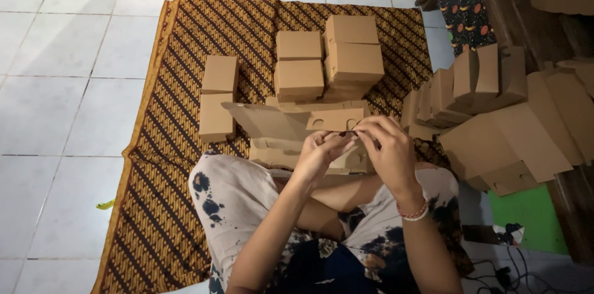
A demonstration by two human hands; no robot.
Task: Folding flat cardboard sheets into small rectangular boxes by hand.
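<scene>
Fingers of both hands were pinched on one flat cardboard blank (337,119), a die-cut piece w/ two round holes in the panel facing up; left hand (318,155) gripped its near edge from below-left, right hand (387,149) curled over the right end, thumb and fingertips (365,128) closed on the flap there. Blank sat just above the fingers, held off the lap, over a loose pile of more unfolded blanks (278,139) lying directly beyond the knuckles on the patterned batik cloth (154,164). Judging the step as folding a flap along its score: best to keep the left pinch close to the crease as an anchor, bend w/ the right along the pre-cut line, not across the holes, so the board didn't kink or tear at the cut-outs. Containers: further out from the fingers stood folded cardboard boxes (352,53), stacked approx. two high in the middle, plus two more boxes (218,96) off to the left; all were closed, so contents couldn't be told. Right of the right hand, a row of half-formed boxes (482,84) leaned together, open sides showing nothing inside as far as visible.
</scene>
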